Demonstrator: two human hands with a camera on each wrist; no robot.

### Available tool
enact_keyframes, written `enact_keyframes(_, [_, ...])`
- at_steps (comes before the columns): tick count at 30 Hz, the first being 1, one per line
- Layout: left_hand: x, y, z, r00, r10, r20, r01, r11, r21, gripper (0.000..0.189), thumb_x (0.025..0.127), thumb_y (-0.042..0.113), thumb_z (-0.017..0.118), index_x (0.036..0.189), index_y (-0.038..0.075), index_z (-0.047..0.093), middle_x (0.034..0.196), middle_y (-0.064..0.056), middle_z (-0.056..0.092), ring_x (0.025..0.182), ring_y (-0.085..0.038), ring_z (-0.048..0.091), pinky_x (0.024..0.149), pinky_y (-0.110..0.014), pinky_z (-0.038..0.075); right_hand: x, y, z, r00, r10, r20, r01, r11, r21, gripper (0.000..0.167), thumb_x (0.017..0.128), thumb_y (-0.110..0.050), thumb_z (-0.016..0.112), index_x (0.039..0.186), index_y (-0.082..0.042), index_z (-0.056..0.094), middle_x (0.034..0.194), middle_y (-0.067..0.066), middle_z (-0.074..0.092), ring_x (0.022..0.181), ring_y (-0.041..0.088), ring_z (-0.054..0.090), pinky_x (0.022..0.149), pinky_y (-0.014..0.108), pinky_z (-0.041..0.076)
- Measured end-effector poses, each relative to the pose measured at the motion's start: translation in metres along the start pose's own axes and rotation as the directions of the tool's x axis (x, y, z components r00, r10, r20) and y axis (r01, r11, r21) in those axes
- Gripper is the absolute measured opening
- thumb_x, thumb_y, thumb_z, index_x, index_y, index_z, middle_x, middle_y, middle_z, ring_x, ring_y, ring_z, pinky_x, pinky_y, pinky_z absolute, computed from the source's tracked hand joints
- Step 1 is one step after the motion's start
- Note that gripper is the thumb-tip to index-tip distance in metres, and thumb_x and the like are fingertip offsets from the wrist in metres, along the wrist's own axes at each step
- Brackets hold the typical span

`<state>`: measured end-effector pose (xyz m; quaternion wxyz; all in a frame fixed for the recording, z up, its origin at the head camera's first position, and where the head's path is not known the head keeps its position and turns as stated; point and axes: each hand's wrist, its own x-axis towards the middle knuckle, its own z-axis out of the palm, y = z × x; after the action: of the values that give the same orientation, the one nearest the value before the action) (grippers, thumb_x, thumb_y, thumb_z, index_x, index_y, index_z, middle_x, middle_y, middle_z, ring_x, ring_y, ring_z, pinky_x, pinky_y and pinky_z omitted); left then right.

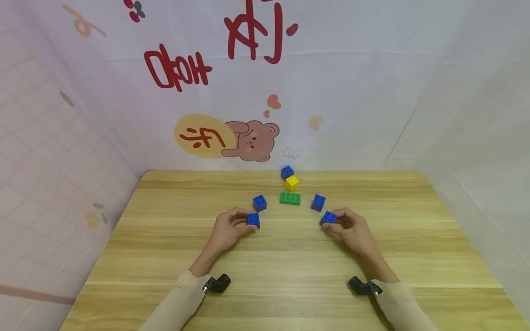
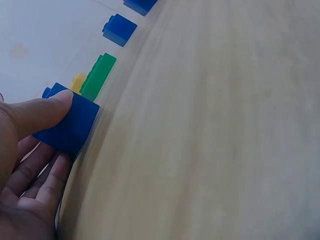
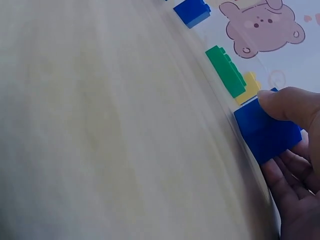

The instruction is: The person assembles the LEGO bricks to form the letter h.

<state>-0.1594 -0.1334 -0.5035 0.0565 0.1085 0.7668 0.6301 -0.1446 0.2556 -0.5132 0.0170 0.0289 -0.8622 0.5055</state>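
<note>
Left block [image 1: 253, 220]: blue, studded cube, pinched between thumb and fingers of the left hand [image 1: 227, 230], on the table.
Right block [image 1: 328, 217]: blue, studded cube, tilted slightly, pinched by the right hand [image 1: 352, 229], on the table, level with the left block.

Seven bricks on the worktop [image 1: 165, 257]

Five blue bricks [image 1: 259, 202] [image 1: 318, 202] [image 1: 287, 172] [image 1: 253, 220] [image 1: 327, 217], one yellow brick [image 1: 291, 183], one green brick [image 1: 290, 198]; two hands [image 1: 227, 231] [image 1: 354, 231].
</note>
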Motion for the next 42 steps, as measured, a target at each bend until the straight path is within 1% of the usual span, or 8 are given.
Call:
enact_keyframes(5, [0.002, -0.003, 0.002, 1.0, 0.026, 0.002, -0.026, 1.0, 0.008, 0.037, 0.082, 0.007, 0.086, 0.115, 0.003, 0.071, 0.119, -0.019, 0.071, 0.11, -0.033, 0.071, 0.093, -0.028, 0.061, 0.001, -0.004, 0.005, 0.999, -0.052, 0.009, 0.052, 0.995, -0.089, 0.032, 0.086, -0.029, 0.085, 0.107, -0.014, 0.066, 0.109, 0.007, 0.073, 0.098, 0.02, 0.07, 0.087, 0.025, 0.057])
enact_keyframes(7, [0.003, -0.004, 0.003, 1.0, 0.031, 0.003, -0.031, 0.999, 0.009, 0.037, 0.081, 0.007, 0.087, 0.115, 0.004, 0.072, 0.118, -0.018, 0.071, 0.109, -0.032, 0.072, 0.092, -0.027, 0.061, 0.002, -0.006, 0.006, 0.997, -0.069, 0.02, 0.071, 0.991, -0.116, 0.03, 0.086, -0.029, 0.085, 0.105, -0.017, 0.065, 0.105, 0.005, 0.073, 0.097, 0.02, 0.069, 0.088, 0.029, 0.057])
enact_keyframes(10, [0.004, -0.005, 0.005, 1.0, 0.028, -0.001, -0.028, 1.0, 0.014, 0.037, 0.079, 0.007, 0.088, 0.113, 0.005, 0.073, 0.116, -0.017, 0.072, 0.106, -0.029, 0.073, 0.09, -0.026, 0.061, 0.002, -0.01, 0.009, 0.996, -0.087, 0.034, 0.09, 0.988, -0.129, 0.029, 0.085, -0.029, 0.085, 0.104, -0.019, 0.065, 0.101, 0.002, 0.073, 0.094, 0.018, 0.069, 0.087, 0.03, 0.057])
enact_keyframes(17, [0.006, 0.0, 0.01, 1.0, 0.0, 0.011, 0.0, 1.0, 0.008, 0.035, 0.079, 0.005, 0.088, 0.111, 0.006, 0.074, 0.118, -0.015, 0.071, 0.106, -0.027, 0.073, 0.089, -0.026, 0.062, 0.002, -0.017, 0.018, 0.991, -0.121, 0.057, 0.127, 0.986, -0.112, 0.028, 0.086, -0.025, 0.085, 0.105, -0.018, 0.066, 0.099, 0.003, 0.073, 0.092, 0.018, 0.069, 0.086, 0.033, 0.058])
enact_keyframes(22, [0.007, 0.003, 0.014, 1.0, -0.028, 0.013, 0.027, 1.0, 0.014, 0.035, 0.079, 0.005, 0.088, 0.111, 0.006, 0.074, 0.121, -0.015, 0.071, 0.108, -0.029, 0.072, 0.092, -0.029, 0.061, 0.002, -0.021, 0.023, 0.992, -0.11, 0.061, 0.117, 0.986, -0.122, 0.027, 0.086, -0.025, 0.085, 0.104, -0.019, 0.065, 0.1, 0.002, 0.074, 0.092, 0.018, 0.068, 0.087, 0.037, 0.057])
enact_keyframes(27, [0.008, 0.005, 0.017, 0.999, -0.045, 0.011, 0.045, 0.999, 0.021, 0.035, 0.079, 0.006, 0.088, 0.111, 0.006, 0.073, 0.123, -0.015, 0.071, 0.109, -0.03, 0.072, 0.093, -0.032, 0.061, 0.003, -0.025, 0.027, 0.993, -0.101, 0.067, 0.108, 0.987, -0.116, 0.029, 0.086, -0.025, 0.085, 0.106, -0.019, 0.065, 0.104, 0.004, 0.074, 0.094, 0.019, 0.069, 0.088, 0.038, 0.058])
enact_keyframes(36, [0.011, 0.007, 0.028, 0.999, -0.022, 0.048, 0.022, 1.0, 0.005, 0.036, 0.081, 0.006, 0.086, 0.115, 0.005, 0.073, 0.125, -0.016, 0.07, 0.109, -0.03, 0.072, 0.093, -0.03, 0.061, 0.004, -0.03, 0.03, 0.992, -0.098, 0.085, 0.106, 0.99, -0.089, 0.032, 0.085, -0.023, 0.085, 0.108, -0.017, 0.065, 0.107, 0.008, 0.073, 0.096, 0.021, 0.07, 0.09, 0.044, 0.059])
enact_keyframes(42, [0.012, 0.011, 0.037, 0.998, -0.03, 0.052, 0.03, 1.0, 0.001, 0.036, 0.08, 0.004, 0.087, 0.113, 0.005, 0.073, 0.124, -0.015, 0.069, 0.109, -0.031, 0.071, 0.094, -0.03, 0.061, 0.005, -0.034, 0.033, 0.989, -0.11, 0.1, 0.119, 0.989, -0.083, 0.031, 0.086, -0.025, 0.085, 0.108, -0.018, 0.064, 0.106, 0.007, 0.073, 0.097, 0.022, 0.07, 0.091, 0.045, 0.059])
